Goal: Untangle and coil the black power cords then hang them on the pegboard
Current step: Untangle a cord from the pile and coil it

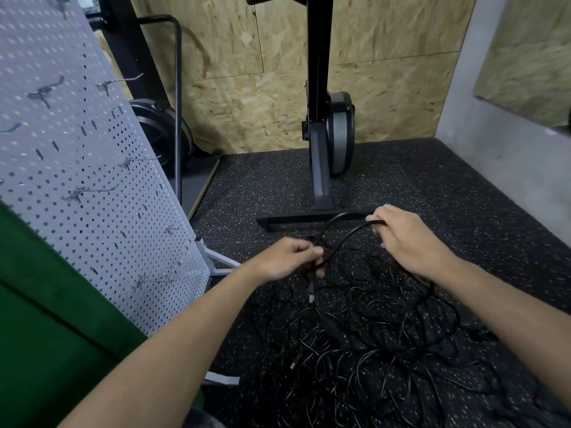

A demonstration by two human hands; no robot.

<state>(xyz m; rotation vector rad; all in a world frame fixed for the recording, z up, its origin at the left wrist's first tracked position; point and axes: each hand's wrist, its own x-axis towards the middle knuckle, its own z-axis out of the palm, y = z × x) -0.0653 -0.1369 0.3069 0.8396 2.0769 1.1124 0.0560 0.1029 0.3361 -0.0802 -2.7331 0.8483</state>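
Holding cord (343, 239) loop mid-frame | left hand (289, 257) pinches it | right hand (401, 239) fingers curled round it | pile (370, 350) below | pegboard (92, 180) left

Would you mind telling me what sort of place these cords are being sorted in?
Likely a gym or workout room: speckled rubber flooring, a flywheel exercise machine stood upright, and chipboard wall panels behind.

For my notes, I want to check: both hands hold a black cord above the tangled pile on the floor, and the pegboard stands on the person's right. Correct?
Not quite: the head view shows the pegboard on the person's left, not right. The left hand and right hand do hold a black cord above the tangled pile on the floor.
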